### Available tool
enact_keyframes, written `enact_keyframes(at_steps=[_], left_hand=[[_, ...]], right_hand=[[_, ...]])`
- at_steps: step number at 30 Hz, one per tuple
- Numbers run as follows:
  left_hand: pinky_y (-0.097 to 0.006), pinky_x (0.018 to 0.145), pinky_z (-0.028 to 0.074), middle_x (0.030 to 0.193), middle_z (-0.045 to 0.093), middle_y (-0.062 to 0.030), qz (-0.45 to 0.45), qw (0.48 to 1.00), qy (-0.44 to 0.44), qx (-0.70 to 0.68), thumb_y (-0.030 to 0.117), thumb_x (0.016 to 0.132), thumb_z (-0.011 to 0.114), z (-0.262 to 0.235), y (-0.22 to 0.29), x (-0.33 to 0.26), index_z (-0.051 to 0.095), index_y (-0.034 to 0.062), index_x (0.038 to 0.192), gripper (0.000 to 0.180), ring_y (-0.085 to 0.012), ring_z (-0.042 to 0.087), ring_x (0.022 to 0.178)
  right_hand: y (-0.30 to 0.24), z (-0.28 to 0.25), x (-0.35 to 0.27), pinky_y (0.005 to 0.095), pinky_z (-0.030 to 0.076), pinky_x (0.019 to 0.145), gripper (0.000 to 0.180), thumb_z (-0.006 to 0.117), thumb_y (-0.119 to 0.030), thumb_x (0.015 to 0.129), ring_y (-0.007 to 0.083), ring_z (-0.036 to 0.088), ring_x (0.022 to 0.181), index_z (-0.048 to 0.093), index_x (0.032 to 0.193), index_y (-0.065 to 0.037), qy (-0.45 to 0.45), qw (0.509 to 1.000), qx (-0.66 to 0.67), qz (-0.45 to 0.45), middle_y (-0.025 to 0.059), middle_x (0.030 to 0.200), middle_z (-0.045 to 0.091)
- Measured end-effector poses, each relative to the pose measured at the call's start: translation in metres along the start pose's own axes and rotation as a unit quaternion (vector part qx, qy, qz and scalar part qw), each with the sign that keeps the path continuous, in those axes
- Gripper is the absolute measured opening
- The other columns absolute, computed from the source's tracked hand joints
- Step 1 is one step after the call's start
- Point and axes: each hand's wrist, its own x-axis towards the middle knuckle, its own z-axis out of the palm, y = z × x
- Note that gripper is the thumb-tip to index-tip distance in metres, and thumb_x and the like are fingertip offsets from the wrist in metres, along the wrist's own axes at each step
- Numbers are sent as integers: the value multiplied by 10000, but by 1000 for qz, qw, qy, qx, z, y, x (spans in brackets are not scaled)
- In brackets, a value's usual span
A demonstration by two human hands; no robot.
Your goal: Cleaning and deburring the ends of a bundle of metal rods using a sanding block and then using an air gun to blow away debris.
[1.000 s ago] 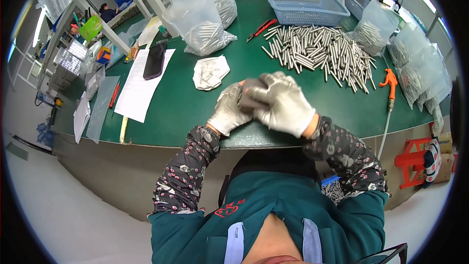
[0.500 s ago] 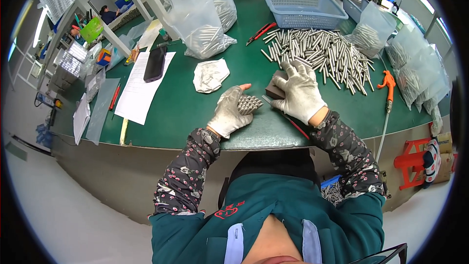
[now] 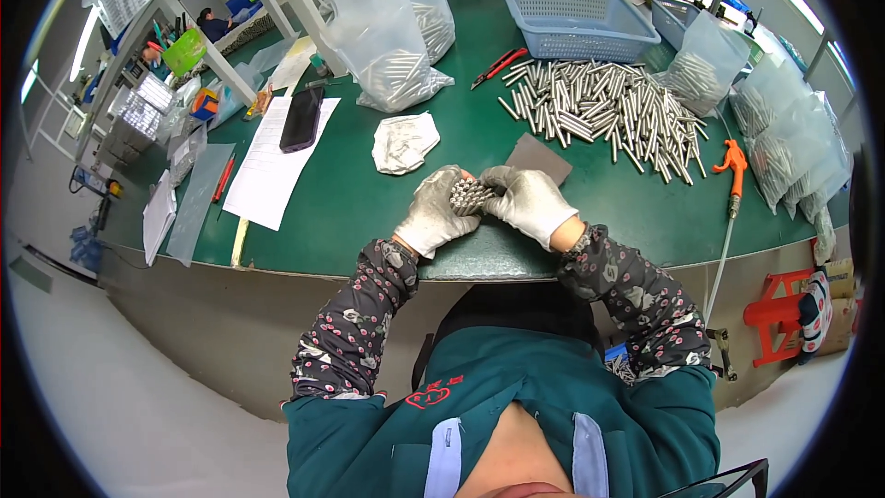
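Observation:
A tight bundle of short metal pins (image 3: pixel 471 195) is wrapped in my gloved left hand (image 3: pixel 433 212), with the pin ends facing up. The gloved fingers of my right hand (image 3: pixel 533 207) close on the bundle's right side. Just beyond the right hand lies a flat brown sheet (image 3: pixel 540 160), partly covered by that hand. Farther off is a large loose pile of metal pins (image 3: pixel 618 111). A crumpled white cloth (image 3: pixel 406 143) rests beyond my left hand.
Beyond the pile stands a blue plastic basket (image 3: pixel 581 23); red-handled pliers (image 3: pixel 498 68) lie left of it. Bags of pins (image 3: pixel 392 65) stand at both sides. A phone (image 3: pixel 301 118) sits on paper at left, an orange air gun (image 3: pixel 733 161) at right.
My right hand has come off the brown sheet and moved left and nearer, onto the bundle in my left hand. The thin red tool that lay beneath the right wrist no longer shows.

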Motion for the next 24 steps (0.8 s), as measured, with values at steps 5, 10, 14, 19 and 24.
enact_keyframes(at_steps=[5,10,14,19,24], left_hand=[[-288,753,473,880,560,-69,-53,980,-31,-191,46,562,737,-2,-1,-3,499,36,982,482,-166,568,829],[-249,760,468,890,555,-31,-48,971,-27,-233,1,582,715,-2,-4,-3,476,46,1028,508,-101,546,828],[-233,792,439,944,513,-1,-43,979,-31,-195,-20,597,705,-2,-6,-3,453,65,1069,542,-85,508,871],[-245,775,464,925,545,-30,-45,978,-13,-201,9,605,706,-2,-4,-3,468,52,1050,506,-101,543,847],[-247,773,467,929,553,-28,-32,975,-2,-220,23,615,722,0,-4,-2,474,59,1078,527,-103,550,847]], right_hand=[[-9,0,4,337,479,675,327,653,-214,743,272,628,729,615,998,-14,-16,999,36,6,160,811,636],[-6,7,8,323,479,673,322,658,-203,737,250,618,703,614,991,-10,-3,999,48,-9,143,791,626],[-3,8,10,321,478,678,323,652,-193,734,246,619,732,611,998,-13,-13,999,52,5,144,814,625],[-6,8,10,326,476,694,329,652,-207,731,260,619,754,613,994,-12,-11,999,32,10,142,833,627],[-6,8,11,337,475,699,305,652,-231,752,279,618,764,624,975,-26,-4,999,54,6,149,852,629]])
